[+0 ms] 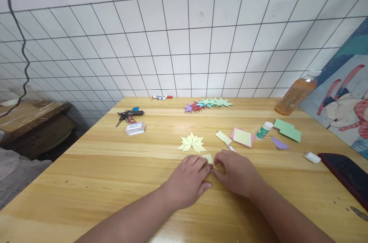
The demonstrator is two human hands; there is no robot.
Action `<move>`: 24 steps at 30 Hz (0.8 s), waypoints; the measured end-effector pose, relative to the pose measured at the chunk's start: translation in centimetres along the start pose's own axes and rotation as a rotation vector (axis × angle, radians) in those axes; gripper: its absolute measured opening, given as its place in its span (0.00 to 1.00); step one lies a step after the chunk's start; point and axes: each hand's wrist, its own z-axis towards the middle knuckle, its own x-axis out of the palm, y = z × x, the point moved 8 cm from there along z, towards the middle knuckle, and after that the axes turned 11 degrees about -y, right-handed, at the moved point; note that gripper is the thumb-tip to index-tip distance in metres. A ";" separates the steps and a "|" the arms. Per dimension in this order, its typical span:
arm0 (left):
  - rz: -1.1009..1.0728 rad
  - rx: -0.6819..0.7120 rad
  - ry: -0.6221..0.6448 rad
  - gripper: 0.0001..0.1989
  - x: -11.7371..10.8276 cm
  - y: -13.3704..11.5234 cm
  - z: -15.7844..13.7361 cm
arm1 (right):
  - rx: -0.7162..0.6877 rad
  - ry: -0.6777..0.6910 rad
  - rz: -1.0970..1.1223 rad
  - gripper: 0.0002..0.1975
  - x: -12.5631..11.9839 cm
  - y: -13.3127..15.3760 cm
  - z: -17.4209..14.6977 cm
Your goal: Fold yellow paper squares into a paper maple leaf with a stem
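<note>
A small pale yellow piece of paper lies on the table between my two hands, partly covered by fingers. My left hand presses its fingers against the paper's near left side. From the right, my right hand pinches at the paper's edge with curled thumb and fingers. Just beyond sits a pale yellow leaf shape of folded paper. A pale yellow paper strip and a slim white tool, its kind unclear, lie past my right hand.
Several coloured paper leaves lie near the tiled wall. Rightward are paper squares, a glue stick, green paper, a purple triangle, a white cap, a phone and a bottle. Keys lie left.
</note>
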 end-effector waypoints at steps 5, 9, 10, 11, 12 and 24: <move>-0.162 -0.069 -0.029 0.17 -0.3 0.6 0.2 | -0.055 0.029 -0.054 0.04 1.2 0.5 -0.1; -0.373 -0.115 -0.180 0.15 -1.7 0.9 0.5 | -0.041 0.009 -0.132 0.07 1.1 0.1 0.4; -0.433 -0.163 -0.244 0.13 -2.1 1.4 0.4 | -0.034 -0.013 -0.147 0.06 0.8 0.0 0.6; -0.499 -0.245 -0.301 0.11 -2.4 2.1 0.3 | -0.022 -0.051 -0.158 0.06 0.4 -0.1 0.7; -0.576 -0.352 -0.334 0.10 -2.3 3.0 0.1 | -0.010 -0.102 -0.163 0.05 -0.2 -0.2 0.8; -1.306 -0.851 -0.193 0.16 2.0 5.2 -0.9 | -0.368 -0.246 -0.113 0.12 -2.3 3.3 -0.3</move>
